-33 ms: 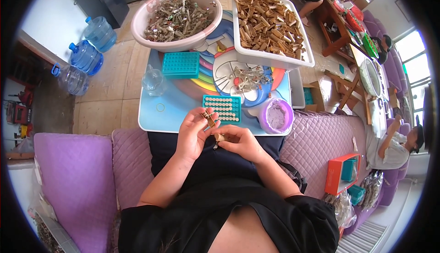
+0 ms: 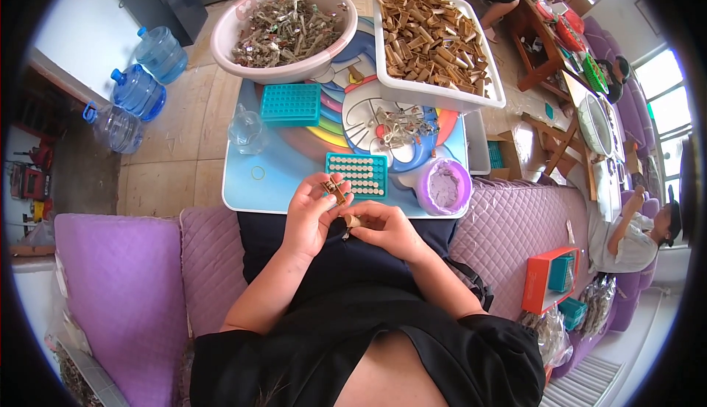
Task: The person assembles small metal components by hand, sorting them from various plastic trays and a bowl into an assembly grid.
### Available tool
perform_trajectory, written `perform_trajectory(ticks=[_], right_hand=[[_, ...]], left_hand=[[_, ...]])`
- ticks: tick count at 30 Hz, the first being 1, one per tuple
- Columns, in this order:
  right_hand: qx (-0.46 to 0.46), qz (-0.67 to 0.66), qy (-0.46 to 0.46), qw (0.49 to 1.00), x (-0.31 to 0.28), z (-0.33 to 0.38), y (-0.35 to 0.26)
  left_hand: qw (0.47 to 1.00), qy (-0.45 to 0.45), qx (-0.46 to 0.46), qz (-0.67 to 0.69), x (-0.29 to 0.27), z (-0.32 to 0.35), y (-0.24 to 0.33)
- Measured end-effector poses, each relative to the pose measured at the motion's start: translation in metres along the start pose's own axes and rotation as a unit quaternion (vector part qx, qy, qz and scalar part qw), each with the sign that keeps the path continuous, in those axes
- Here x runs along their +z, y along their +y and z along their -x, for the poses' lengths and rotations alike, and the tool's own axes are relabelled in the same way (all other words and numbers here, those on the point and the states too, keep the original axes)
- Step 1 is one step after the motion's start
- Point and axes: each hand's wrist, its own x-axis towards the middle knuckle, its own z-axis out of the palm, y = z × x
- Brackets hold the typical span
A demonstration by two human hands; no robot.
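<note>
Piece in brown [image 2: 335,191] | pinched between barely parted left fingers [image 2: 322,204] | tan piece [image 2: 353,221] | likewise in right fingers [image 2: 373,212]

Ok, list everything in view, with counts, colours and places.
Table: one, light blue, centre
Round tub of dry scraps: one, pink, table's far left
Rectangular bin of brown chips: one, white, table's far right
Grid racks: two on table, turquoise, beside pitcher and by the hands
Round pieces: dozens, cream, nearer rack
Pitcher: one, clear, table's left
Ring: one, yellowish, table's near left
Loose scraps: one pile, greyish brown, right of centre
Handled tub: one, purple, near right corner
Water jugs: three, blue or clear, left floor
Seat cushions: several, purple, both sides
Open box: one, orange, right seat
Other people: at least two, pale tops, right side
Left hand: one, bare, holding brown piece
Right hand: one, bare, holding tan piece
</note>
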Motion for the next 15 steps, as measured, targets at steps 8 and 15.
perform_trajectory(ticks=[8, 15], right_hand=[[0.028, -0.036, -0.006, 0.999, 0.0002, 0.0016, 0.0], [0.038, -0.091, -0.004, 0.995, -0.0002, 0.002, 0.0073]], left_hand=[[0.999, 0.007, 0.009, -0.043, 0.0007, 0.0023, 0.0017], [0.998, -0.006, 0.026, -0.053, -0.0022, 0.0022, -0.0009]])
